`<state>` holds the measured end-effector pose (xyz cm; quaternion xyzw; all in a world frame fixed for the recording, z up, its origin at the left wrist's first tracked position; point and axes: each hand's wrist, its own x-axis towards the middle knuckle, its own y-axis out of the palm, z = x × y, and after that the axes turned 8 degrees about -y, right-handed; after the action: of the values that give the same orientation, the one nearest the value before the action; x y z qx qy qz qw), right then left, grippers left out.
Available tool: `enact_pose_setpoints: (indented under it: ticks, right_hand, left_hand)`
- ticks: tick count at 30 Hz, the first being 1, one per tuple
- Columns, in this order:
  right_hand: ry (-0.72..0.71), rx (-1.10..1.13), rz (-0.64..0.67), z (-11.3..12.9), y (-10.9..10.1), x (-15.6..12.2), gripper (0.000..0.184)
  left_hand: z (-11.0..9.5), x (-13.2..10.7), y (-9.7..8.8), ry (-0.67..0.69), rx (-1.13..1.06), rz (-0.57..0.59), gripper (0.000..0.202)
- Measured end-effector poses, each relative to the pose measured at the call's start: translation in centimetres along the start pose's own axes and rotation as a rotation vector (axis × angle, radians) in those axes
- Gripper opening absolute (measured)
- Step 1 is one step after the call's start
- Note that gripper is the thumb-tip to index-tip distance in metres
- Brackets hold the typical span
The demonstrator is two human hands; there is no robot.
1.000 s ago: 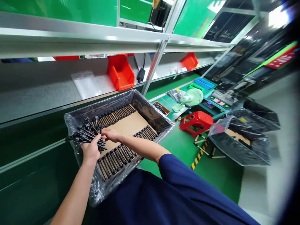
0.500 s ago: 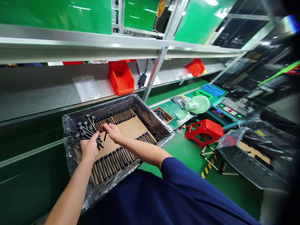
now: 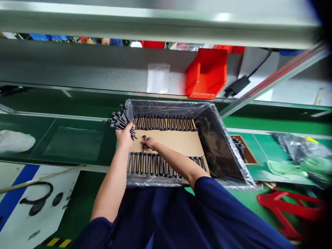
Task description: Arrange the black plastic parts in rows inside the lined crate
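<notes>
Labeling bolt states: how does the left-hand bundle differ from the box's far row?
The bundle is fanned out, heads splayed left, gripped in the left hand; the far row lies parallel, side by side in the box. Both are black bolts, like the bolt in the right hand.

A green bench [image 3: 31,155] was spread across the view. At its near edge a box [image 3: 223,145] lined with clear film was set, with 2 rows of black bolts [image 3: 163,123] laid on a cardboard sheet [image 3: 176,141] inside. Left of it, a flat clear sheet [image 3: 74,143] and a white bag [image 3: 15,141] were laid. Right of it, a small brown tray [image 3: 250,156] of dark parts and crumpled clear bags [image 3: 298,148] were placed. A grey shelf [image 3: 77,69] above was loaded with 1 red bin [image 3: 207,74] and a clear pouch [image 3: 157,77].
</notes>
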<state>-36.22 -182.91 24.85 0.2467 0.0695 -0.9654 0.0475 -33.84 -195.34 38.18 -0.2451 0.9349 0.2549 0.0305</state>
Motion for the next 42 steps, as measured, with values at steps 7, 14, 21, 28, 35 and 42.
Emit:
enact_pose_setpoints:
  ticks: [7,14,21,28,35,42]
  right_hand:
    - [-0.419,-0.277,0.075,3.4,0.8,1.9,0.016]
    - [-0.787,-1.027,0.261,1.7,0.6,1.1,0.011]
    - [-1.157,-1.395,0.587,-1.2,2.8,1.7,0.034]
    - [-1.269,-1.36,0.555,-1.7,3.6,2.3,0.029]
    - [-0.946,-0.46,0.155,1.0,0.9,1.1,0.018]
    - [-0.764,0.298,0.069,9.1,-1.5,-3.6,0.044]
  left_hand:
    - [-0.1,1.4,-1.0,0.098,0.02,-0.059,0.024]
    - [-0.1,2.0,-0.5,0.17,0.072,-0.094,0.022]
    - [0.3,2.2,-0.8,0.177,0.084,-0.092,0.019]
    - [0.5,1.8,-1.2,0.172,0.109,-0.073,0.02]
    - [0.7,1.2,-1.2,0.167,0.192,0.001,0.022]
    - [1.0,-0.2,-0.4,0.126,0.32,0.258,0.021]
